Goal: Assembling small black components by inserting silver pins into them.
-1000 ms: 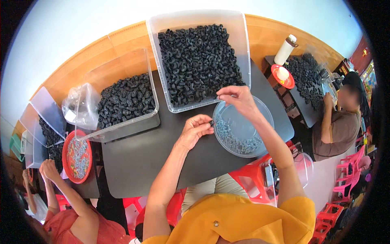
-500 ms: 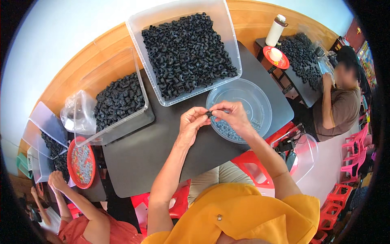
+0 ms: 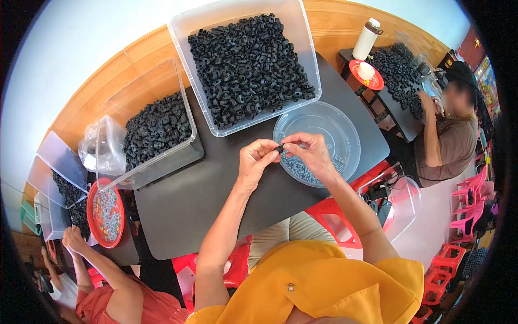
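Observation:
A small black plastic part (image 3: 279, 148) is pinched between the fingertips of both my hands, just over the left rim of a round clear tub (image 3: 345, 132). My left hand (image 3: 256, 162) grips it from the left with thumb and forefinger. From the right, the fingers of my right hand (image 3: 309, 154) close on it too; whether they also hold a screw is too small to tell. Small silvery screws (image 3: 302, 171) lie in the bottom of the tub. Beyond my hands, a large clear bin (image 3: 245, 128) is heaped with black plastic parts (image 3: 248, 70).
A second clear bin (image 3: 171, 157) of black parts stands left on the dark table (image 3: 189, 216), near a plastic bag (image 3: 102, 146). Co-workers sit left and right; a red tray (image 3: 122, 227) of screws lies by the left one. A white bottle (image 3: 367, 40) stands far right.
My hands stay almost in place, still pinching the black part, which has turned slightly. The co-worker at the right has moved a hand toward the black parts.

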`<state>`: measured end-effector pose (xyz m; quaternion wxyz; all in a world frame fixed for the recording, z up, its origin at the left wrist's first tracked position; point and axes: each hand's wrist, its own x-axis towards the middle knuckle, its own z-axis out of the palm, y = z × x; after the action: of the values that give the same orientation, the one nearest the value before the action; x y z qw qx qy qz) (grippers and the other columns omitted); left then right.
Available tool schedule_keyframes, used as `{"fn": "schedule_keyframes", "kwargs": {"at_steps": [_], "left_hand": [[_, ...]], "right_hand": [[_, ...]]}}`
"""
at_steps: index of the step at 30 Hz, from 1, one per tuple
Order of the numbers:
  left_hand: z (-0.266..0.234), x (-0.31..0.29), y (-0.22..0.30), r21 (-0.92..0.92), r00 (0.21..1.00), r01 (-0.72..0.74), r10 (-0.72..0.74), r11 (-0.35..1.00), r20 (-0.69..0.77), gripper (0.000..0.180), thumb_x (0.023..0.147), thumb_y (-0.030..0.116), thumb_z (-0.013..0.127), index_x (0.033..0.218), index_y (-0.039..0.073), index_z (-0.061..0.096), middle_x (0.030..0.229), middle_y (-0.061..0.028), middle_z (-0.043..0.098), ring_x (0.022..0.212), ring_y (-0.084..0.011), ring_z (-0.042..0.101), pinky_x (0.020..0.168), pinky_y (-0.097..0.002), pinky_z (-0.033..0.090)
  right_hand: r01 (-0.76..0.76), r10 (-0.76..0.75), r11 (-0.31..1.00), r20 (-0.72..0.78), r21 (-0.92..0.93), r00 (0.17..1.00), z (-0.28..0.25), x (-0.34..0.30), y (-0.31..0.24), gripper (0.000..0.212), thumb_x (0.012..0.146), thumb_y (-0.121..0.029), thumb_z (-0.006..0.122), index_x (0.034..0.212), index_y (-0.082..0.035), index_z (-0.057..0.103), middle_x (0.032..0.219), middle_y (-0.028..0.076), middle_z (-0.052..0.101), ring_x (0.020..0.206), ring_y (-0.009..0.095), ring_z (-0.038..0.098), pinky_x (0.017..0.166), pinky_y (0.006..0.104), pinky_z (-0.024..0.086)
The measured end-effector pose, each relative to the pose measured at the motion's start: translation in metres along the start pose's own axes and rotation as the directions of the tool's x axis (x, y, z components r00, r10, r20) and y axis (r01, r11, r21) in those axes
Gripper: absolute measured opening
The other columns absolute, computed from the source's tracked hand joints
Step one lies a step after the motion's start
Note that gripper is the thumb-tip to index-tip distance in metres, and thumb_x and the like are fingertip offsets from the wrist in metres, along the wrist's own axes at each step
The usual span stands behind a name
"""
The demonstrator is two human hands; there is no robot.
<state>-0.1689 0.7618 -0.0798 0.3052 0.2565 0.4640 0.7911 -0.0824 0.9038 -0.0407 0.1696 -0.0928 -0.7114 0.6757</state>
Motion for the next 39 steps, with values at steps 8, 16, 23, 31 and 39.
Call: {"fn": "schedule_keyframes", "kwargs": {"at_steps": [8, 16, 23, 31, 39], "left_hand": [[0.002, -0.001, -0.004, 0.044, 1.0, -0.016, 0.017, 0.999, -0.024, 0.017, 0.081, 0.002, 0.061, 0.097, -0.002, 0.059, 0.085, -0.0083, 0.064, 0.074, -0.0136, 0.063, 0.071, -0.0271, 0.053], [0.009, -0.004, 0.0, 0.076, 0.998, 0.02, -0.015, 0.997, -0.064, 0.014, 0.079, -0.002, 0.062, 0.093, -0.004, 0.061, 0.084, -0.0098, 0.064, 0.073, -0.0124, 0.063, 0.069, -0.0254, 0.053], [0.01, -0.007, -0.004, 0.35, 0.992, -0.034, 0.073, 0.936, -0.098, 0.01, 0.077, -0.004, 0.063, 0.087, -0.003, 0.062, 0.077, -0.0068, 0.064, 0.068, -0.011, 0.062, 0.064, -0.0226, 0.051], [0.016, -0.01, -0.006, 0.417, 0.97, -0.063, 0.154, 0.907, -0.188, 0.008, 0.076, -0.003, 0.065, 0.084, -0.003, 0.062, 0.069, -0.0023, 0.061, 0.061, -0.0084, 0.059, 0.057, -0.0207, 0.05], [0.015, -0.01, 0.004, 0.388, 0.942, 0.068, 0.069, 0.919, -0.327, 0.01, 0.072, -0.001, 0.069, 0.081, -0.003, 0.064, 0.067, -0.0017, 0.061, 0.053, -0.0035, 0.052, 0.048, -0.0181, 0.042]], "right_hand": [[0.137, -0.171, 0.925, -0.067, -0.353, 0.983, 0.001, -0.006, -0.005, 0.013, 0.074, -0.001, 0.063, 0.086, -0.001, 0.066, 0.075, 0.009, 0.063, 0.067, 0.015, 0.061, 0.059, 0.0269, 0.049], [0.145, -0.182, 0.9, -0.05, -0.412, 0.982, 0.002, -0.008, -0.014, 0.01, 0.074, -0.001, 0.062, 0.083, -0.001, 0.066, 0.076, 0.011, 0.062, 0.069, 0.019, 0.062, 0.061, 0.0278, 0.05], [0.167, -0.188, 0.847, 0.008, -0.504, 0.982, 0.003, -0.006, -0.016, 0.008, 0.072, 0.001, 0.06, 0.08, 0.002, 0.062, 0.076, 0.015, 0.061, 0.066, 0.026, 0.062, 0.058, 0.0325, 0.048], [0.314, -0.368, 0.658, 0.072, -0.684, 0.927, 0.015, -0.005, -0.008, 0.005, 0.07, 0.001, 0.055, 0.075, 0.0, 0.056, 0.072, 0.016, 0.056, 0.072, 0.036, 0.055, 0.062, 0.0434, 0.045], [0.404, -0.426, 0.608, 0.149, -0.684, 0.893, 0.022, -0.011, -0.009, 0.025, 0.068, 0.003, 0.058, 0.092, 0.0, 0.054, 0.085, 0.015, 0.053, 0.081, 0.034, 0.05, 0.069, 0.042, 0.043]]}}
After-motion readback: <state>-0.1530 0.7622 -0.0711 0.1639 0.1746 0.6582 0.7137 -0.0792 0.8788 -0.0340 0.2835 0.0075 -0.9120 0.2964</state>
